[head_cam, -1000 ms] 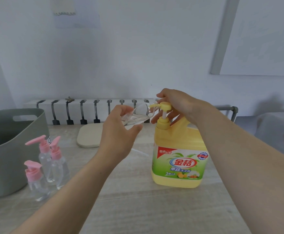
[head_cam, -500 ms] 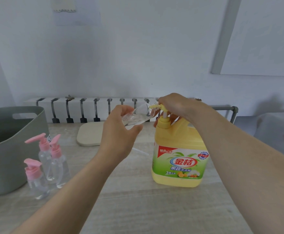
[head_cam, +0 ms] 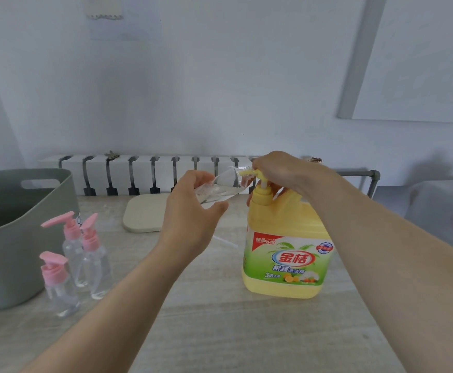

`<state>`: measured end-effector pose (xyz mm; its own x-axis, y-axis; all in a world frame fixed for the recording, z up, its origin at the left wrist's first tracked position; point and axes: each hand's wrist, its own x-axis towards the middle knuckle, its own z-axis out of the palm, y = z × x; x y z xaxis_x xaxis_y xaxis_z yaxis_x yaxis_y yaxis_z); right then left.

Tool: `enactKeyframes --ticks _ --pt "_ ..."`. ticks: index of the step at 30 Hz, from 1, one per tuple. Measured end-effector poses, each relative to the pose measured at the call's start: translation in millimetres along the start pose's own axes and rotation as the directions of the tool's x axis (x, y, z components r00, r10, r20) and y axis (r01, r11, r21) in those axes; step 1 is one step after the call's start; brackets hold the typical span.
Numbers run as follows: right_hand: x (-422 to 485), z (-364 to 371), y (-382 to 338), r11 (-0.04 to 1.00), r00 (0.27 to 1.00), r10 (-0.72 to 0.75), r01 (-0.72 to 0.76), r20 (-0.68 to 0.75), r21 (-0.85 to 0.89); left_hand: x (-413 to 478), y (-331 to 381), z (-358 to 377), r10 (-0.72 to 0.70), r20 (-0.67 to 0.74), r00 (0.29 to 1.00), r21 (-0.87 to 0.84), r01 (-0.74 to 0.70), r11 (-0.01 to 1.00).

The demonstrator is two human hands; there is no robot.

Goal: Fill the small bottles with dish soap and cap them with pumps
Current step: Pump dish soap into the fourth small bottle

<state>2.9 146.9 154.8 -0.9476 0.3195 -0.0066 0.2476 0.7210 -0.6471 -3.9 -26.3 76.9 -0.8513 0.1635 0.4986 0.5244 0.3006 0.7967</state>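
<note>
At the jug (head_cam: pixel 287 254) pump (head_cam: pixel 250 172), my right hand (head_cam: pixel 282 170) has pushed the head down, fingers curled round it. Meanwhile my left hand (head_cam: pixel 193 211) pinches the tilted bottle (head_cam: pixel 220 187) against the nozzle: filling under way.

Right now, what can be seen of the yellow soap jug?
The jug is yellow plastic with a green-and-white label bearing a red logo. It stands upright on the table. Its yellow pump is on top. The right hand curls over the pump head, whose nozzle points left to the mouth of the bottle held tilted by the left hand.
</note>
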Motion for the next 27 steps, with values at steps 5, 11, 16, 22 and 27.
enactKeyframes --ticks 5,11,16,22,27 --pt "-3 -7 3 0.979 0.994 -0.048 0.026 0.101 0.204 1 2 -1 0.001 -0.004 1.000 -0.013 -0.001 1.000" --pt "-3 -10 5 0.968 0.994 -0.051 0.026 0.094 0.249 3 5 -1 0.015 -0.010 1.000 -0.011 -0.015 1.000" --pt "-3 -10 5 0.967 0.996 -0.036 0.016 0.077 0.253 2 4 -1 0.026 -0.019 0.999 -0.006 -0.026 1.000" --pt "-3 -8 3 0.983 0.999 -0.025 0.016 0.044 0.185 3 6 -1 0.038 -0.016 0.999 -0.007 -0.039 0.999" --pt "1 -5 2 0.997 0.999 -0.027 0.029 -0.037 0.069 2 4 -1 0.043 -0.012 0.999 -0.009 -0.043 0.999"
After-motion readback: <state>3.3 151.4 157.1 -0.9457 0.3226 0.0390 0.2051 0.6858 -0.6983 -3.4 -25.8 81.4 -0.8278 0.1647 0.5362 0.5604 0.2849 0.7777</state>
